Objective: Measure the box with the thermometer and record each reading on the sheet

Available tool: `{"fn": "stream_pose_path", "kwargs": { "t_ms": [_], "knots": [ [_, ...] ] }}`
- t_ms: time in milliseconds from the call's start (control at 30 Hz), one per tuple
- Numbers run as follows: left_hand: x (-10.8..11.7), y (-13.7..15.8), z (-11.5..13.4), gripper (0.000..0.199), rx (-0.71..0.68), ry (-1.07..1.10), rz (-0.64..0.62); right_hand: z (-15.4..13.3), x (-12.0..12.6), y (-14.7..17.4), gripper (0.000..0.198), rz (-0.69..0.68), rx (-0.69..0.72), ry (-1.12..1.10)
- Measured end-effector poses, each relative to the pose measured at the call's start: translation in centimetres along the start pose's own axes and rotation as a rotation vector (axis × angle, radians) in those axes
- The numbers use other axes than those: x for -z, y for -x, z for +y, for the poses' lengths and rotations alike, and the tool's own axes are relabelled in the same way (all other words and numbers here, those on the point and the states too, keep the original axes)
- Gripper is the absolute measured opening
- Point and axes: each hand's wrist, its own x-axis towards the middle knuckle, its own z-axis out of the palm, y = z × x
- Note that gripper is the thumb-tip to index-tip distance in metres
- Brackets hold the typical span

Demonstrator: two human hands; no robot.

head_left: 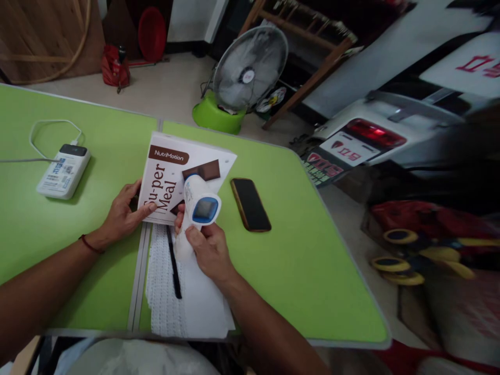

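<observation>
My left hand [124, 213] grips the lower left corner of a white box [211, 148] marked "NutriMotion Su-per Meal", its thumb lying on the front face. The box is held tilted over the green table [304, 271]. In my right hand [209, 250] is a white infrared thermometer [190, 195] with a blue-rimmed screen, held by its handle in front of the box. Its head covers part of the printed picture. Below the box lie sheets of paper [207, 307], with a black pen [174, 271] on top of them.
To the right of the box rests a dark phone [250, 204]. A white power bank [64, 171] with a cable is on the table's left half. Beyond the table stand a fan [250, 70], a green stool [216, 114] and a white scooter [363, 130].
</observation>
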Motion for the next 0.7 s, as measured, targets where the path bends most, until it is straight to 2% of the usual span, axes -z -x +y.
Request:
{"fn": "stream_pose_path", "kwargs": {
  "t_ms": [367, 700],
  "knots": [
    [0.02, -0.01, -0.15, 0.044, -0.010, -0.004, 0.002, 0.14, -0.13, 0.07, 0.039, 0.006, 0.003, -0.010],
    [-0.09, 0.02, 0.36, 0.050, 0.026, 0.042, 0.005, 0.05, -0.08, -0.05, 0.037, 0.016, 0.035, -0.016]
  ]
}}
